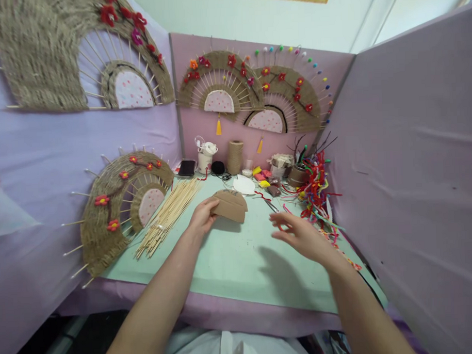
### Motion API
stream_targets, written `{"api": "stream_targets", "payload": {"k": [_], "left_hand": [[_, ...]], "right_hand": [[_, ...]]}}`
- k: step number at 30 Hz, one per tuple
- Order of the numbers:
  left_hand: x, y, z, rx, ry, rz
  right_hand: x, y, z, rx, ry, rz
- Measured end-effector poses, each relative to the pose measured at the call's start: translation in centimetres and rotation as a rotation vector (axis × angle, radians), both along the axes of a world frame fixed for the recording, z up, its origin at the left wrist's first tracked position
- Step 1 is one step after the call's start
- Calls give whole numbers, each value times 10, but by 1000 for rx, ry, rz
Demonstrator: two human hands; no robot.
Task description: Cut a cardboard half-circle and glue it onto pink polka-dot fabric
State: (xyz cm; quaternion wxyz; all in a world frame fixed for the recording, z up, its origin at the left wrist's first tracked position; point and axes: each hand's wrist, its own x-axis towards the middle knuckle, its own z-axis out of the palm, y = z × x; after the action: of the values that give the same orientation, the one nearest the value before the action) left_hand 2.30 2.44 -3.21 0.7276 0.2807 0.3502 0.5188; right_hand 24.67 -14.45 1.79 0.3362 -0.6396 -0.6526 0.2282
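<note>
My left hand [203, 215] grips brown cardboard pieces [230, 205] by their left edge, thumb on top. They have a rounded outline, seem to be stacked, and are held a little above the table, with dark marks near the upper edge. To the right, my right hand [296, 234] hovers over the tabletop, fingers apart and thumb spread below them. Just beyond its fingertips lies a pair of scissors [273, 205]. Something red shows between the thumb and fingers, perhaps the scissors' handle; whether the hand touches it I cannot tell.
A bundle of thin wooden sticks [169, 215] lies at left beside a woven fan [105, 207]. Along the back stand a twine spool [235, 157], black yarn [217, 168] and a white oval piece [244, 185]. Colourful pipe cleaners [317, 187] crowd the right. Fabric-covered panels [405, 155] enclose the table.
</note>
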Motion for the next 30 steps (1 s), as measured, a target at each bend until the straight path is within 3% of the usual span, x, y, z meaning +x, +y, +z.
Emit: {"api": "stream_targets", "payload": {"k": [3, 7, 12, 18, 26, 30], "left_hand": [[1, 1, 1, -4, -27, 10], [0, 7, -2, -35, -69, 99], [1, 17, -8, -114, -113, 186], [3, 18, -15, -157, -119, 157], [-2, 27, -22, -125, -71, 281], [-2, 27, -22, -106, -64, 272]], "right_hand": [[-29, 76, -21, 75, 249, -90], [-56, 126, -51, -147, 689, -152], [-51, 129, -65, -218, 836, -136], [-38, 126, -72, -201, 912, -175], [-10, 134, -73, -7, 1037, -379], [3, 142, -74, 47, 1097, -431]]}}
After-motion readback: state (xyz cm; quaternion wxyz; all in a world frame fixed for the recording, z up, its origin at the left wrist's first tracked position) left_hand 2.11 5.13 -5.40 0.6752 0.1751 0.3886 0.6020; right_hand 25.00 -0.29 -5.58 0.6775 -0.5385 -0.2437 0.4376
